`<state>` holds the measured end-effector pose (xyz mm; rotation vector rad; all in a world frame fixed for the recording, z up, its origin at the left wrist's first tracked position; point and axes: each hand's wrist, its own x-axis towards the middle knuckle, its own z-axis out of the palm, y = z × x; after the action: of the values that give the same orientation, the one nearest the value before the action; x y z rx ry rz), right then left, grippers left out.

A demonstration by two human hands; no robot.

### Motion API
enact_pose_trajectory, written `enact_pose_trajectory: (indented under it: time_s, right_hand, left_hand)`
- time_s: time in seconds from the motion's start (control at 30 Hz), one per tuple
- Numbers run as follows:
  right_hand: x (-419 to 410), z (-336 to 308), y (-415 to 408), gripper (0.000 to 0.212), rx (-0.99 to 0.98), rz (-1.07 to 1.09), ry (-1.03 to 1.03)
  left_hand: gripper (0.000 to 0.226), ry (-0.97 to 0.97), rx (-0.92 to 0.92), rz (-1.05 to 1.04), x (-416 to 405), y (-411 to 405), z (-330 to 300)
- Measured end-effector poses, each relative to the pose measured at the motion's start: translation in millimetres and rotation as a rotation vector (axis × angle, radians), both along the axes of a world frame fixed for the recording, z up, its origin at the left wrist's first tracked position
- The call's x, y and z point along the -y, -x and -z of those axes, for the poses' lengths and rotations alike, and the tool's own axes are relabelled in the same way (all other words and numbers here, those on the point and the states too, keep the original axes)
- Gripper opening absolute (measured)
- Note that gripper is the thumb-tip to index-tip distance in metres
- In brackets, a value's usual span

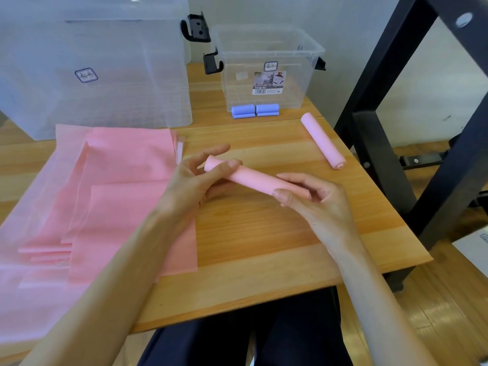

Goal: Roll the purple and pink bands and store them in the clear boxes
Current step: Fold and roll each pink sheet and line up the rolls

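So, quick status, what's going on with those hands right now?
Left hand and right hand both grip one pink roll. Second roll lies on table, unboxed. Small box open, path clear.

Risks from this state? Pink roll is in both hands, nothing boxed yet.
1. The held pink roll is pinched only at its ends by the left hand and right hand; it may unwind once released.
2. The finished pink roll lies near the table edge and might roll off.
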<state>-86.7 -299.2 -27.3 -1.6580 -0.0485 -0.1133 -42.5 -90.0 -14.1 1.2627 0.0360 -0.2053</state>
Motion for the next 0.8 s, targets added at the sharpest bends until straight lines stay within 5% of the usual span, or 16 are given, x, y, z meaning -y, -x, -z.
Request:
enact_pose_trajectory:
  time_s: [0.13,0.33,0.8]
  right_hand:
    - [15,2,10,0.035,-0.001,-0.077,0.042]
    - [39,-4,8,0.036,0.056,0.122,0.107]
    - [74,-7,-33,0.038,0.109,0.308,0.590]
  left_hand:
    - [0.063,0.014,-0.050,0.027,8,-7,-7]
    - [0.043,0.182,-0.134,0.123,43,-30,-19]
    - [0.015,-0.125,-0.188,0.145,122,-119,-16]
